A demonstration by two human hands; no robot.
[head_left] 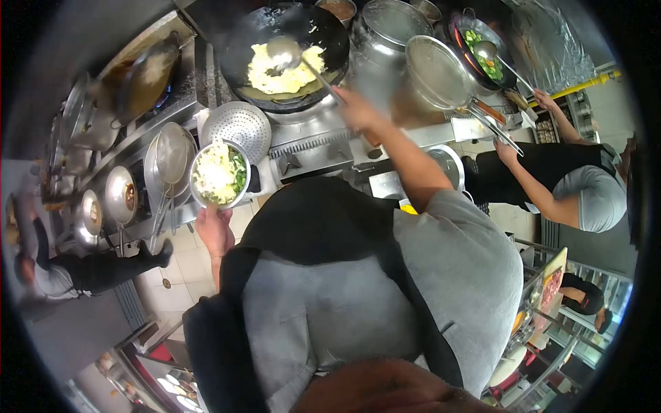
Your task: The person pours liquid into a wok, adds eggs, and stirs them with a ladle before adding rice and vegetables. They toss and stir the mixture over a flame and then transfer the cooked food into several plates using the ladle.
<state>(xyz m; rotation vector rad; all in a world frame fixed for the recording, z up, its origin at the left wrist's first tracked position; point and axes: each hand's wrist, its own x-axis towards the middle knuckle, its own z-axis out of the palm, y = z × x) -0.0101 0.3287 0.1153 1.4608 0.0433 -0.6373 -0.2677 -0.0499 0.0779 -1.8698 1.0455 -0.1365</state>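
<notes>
My right hand (359, 111) is wrapped round the handle of a ladle (283, 54), whose bowl rests over yellow scrambled egg (292, 77) in a large black wok (329, 49). At the left, my left hand (216, 233) grips the near rim of a metal bowl (243, 195). Inside it lie pale yellow-white food (215, 172) and chopped greens (239, 170); I cannot make out exactly what the pale food is. A round perforated strainer (237, 124) sits just behind the bowl.
On the right a co-worker (585, 189) holds a ladle (485, 50) in a wok of green vegetables (475, 40). A mesh strainer (438, 72) and lidded pot (396, 22) stand between us. Pans (121, 193) and sieves (172, 153) line the left; another person (76, 272) stands there.
</notes>
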